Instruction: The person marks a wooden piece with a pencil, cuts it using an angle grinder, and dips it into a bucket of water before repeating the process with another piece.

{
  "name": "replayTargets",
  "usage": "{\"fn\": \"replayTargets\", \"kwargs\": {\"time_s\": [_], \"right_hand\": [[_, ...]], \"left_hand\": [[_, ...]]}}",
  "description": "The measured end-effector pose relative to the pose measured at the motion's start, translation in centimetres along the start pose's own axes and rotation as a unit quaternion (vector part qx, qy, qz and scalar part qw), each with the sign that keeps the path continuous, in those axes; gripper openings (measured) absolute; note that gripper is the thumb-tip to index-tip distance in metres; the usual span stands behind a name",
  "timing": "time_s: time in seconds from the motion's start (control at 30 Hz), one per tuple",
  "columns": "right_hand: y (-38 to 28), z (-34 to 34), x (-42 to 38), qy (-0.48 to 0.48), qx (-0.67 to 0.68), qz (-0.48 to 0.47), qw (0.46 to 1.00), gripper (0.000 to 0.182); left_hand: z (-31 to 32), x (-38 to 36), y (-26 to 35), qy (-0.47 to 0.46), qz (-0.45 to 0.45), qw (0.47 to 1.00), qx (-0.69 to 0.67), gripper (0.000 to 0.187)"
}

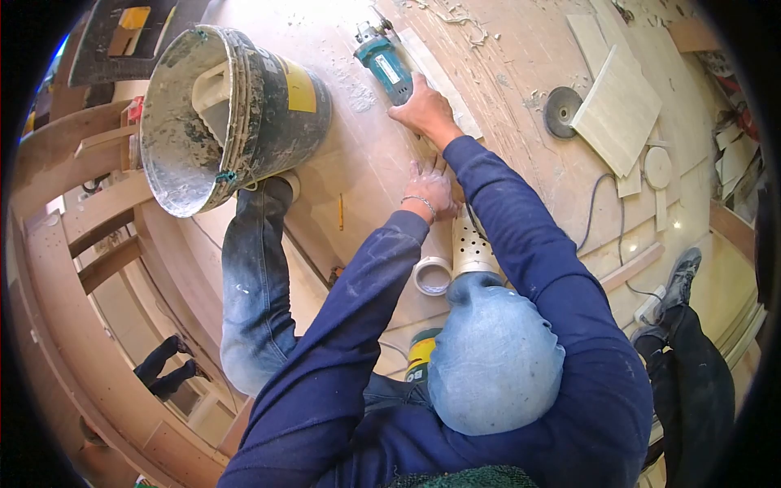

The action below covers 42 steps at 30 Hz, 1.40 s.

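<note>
My right hand (427, 112) is wrapped around the rear end of a teal angle grinder (384, 67), which lies on the work surface with its metal head pointing away from me. Close in front of my body, my left hand (429, 189) rests palm down, fingers stretched forward. Nothing shows in its grasp, though what lies beneath the palm is hidden. Alongside the grinder runs a pale tile strip (439, 81). A yellow pencil (341, 211) lies to the left of my left hand.
A mortar-smeared bucket (268, 106) stands at the left. On the right are a round disc (561, 112), a tile piece (622, 110) and a dark cord (622, 220). A white roll (433, 276) sits near my knee (496, 358). Another person's legs (683, 358) are at right.
</note>
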State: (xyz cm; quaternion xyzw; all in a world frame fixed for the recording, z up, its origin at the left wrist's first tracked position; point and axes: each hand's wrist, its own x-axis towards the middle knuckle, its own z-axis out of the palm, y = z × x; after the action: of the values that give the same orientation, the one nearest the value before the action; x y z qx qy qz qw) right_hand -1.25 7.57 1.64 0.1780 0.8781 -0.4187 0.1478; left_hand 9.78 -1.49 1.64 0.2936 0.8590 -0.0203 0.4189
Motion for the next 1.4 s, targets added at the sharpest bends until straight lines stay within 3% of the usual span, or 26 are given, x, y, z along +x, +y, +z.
{"fn": "replayTargets", "kwargs": {"time_s": [0.13, 0.2, 0.33, 0.6, 0.7, 0.8, 1.0, 1.4], "right_hand": [[0.5, 0.1, -0.9, -0.008, 0.009, 0.008, 1.0, 0.092], [0.7, 0.1, -1.2, -0.008, 0.011, 0.009, 1.0, 0.093], [0.8, 0.1, -1.1, 0.012, 0.0, 0.003, 1.0, 0.089], [0.0, 0.4, 0.5, 0.016, -0.01, -0.007, 1.0, 0.082], [-0.3, 0.3, 0.7, 0.008, -0.009, -0.006, 1.0, 0.082], [0.0, 0.2, 0.0, 0.01, -0.013, 0.001, 1.0, 0.085], [1.6, 0.3, -2.8, 0.008, -0.011, 0.016, 1.0, 0.091], [0.9, -0.1, -0.9, 0.002, -0.013, 0.014, 1.0, 0.091]], "left_hand": [[0.0, -0.1, -0.3, 0.014, 0.013, 1.0, -0.005, 0.073], [0.0, 0.2, -0.3, -0.023, 0.017, 0.999, 0.016, 0.081], [0.3, 0.5, -0.5, -0.035, 0.009, 0.999, 0.022, 0.08], [0.5, -0.1, -0.8, 0.056, 0.032, 0.998, 0.001, 0.079], [-0.6, -0.3, -0.5, -0.015, 0.014, 1.0, -0.008, 0.08], [0.0, -0.4, -0.6, 0.034, 0.024, 0.999, -0.017, 0.083], [0.3, 0.3, -0.7, -0.025, 0.016, 0.999, 0.018, 0.086], [0.2, -0.3, -0.7, 0.016, 0.025, 0.999, 0.04, 0.087]]}}
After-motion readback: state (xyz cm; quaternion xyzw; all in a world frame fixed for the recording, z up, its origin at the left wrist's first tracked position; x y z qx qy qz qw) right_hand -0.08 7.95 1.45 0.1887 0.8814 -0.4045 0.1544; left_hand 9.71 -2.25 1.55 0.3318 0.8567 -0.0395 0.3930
